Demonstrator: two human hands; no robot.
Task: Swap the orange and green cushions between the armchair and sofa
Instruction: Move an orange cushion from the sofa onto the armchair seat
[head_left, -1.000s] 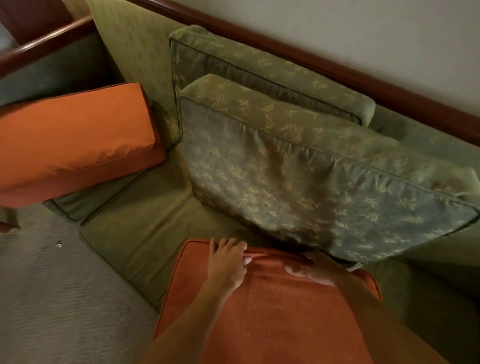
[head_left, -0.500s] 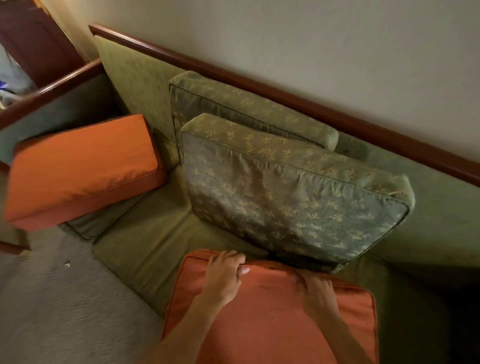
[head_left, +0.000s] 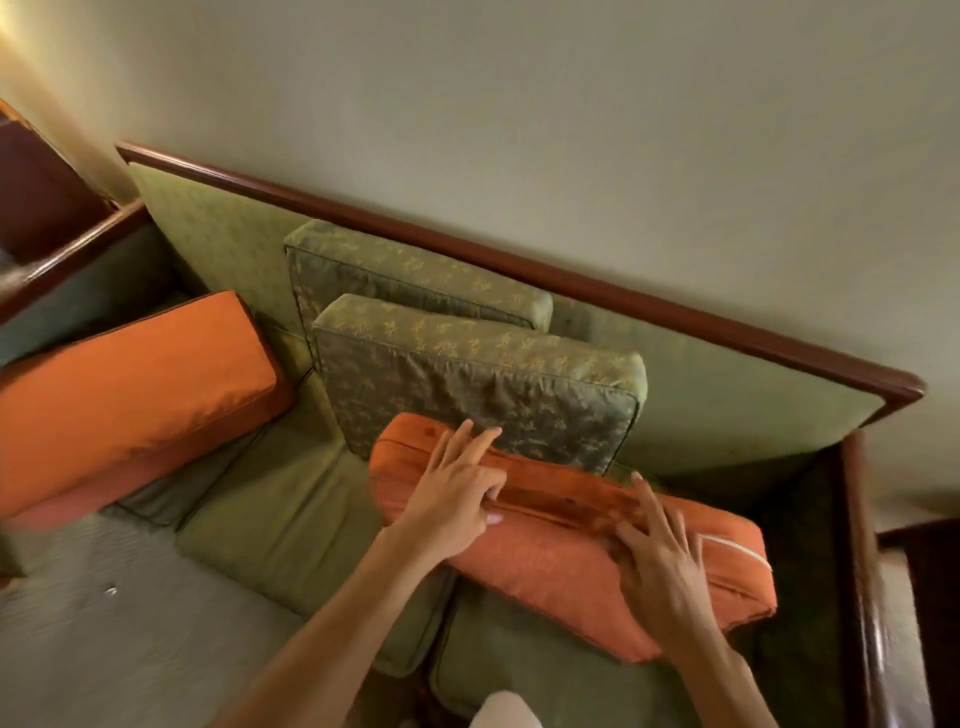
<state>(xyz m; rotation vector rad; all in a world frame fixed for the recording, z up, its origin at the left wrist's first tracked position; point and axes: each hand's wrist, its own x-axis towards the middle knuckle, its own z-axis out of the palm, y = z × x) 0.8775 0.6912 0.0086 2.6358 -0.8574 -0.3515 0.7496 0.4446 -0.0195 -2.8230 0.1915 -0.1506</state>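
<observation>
Hands, left (head_left: 454, 499) and right (head_left: 662, 558), grip clamped on orange cushion's (head_left: 561, 561) upper edge.

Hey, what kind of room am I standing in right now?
Probably a living room or lounge: a green upholstered sofa with a dark wooden frame stands against a plain wall, holding patterned green cushions and orange cushions, with carpet underfoot.

Green cushions (head_left: 467, 395) crowd sofa back; left seat (head_left: 275, 514) free.
</observation>
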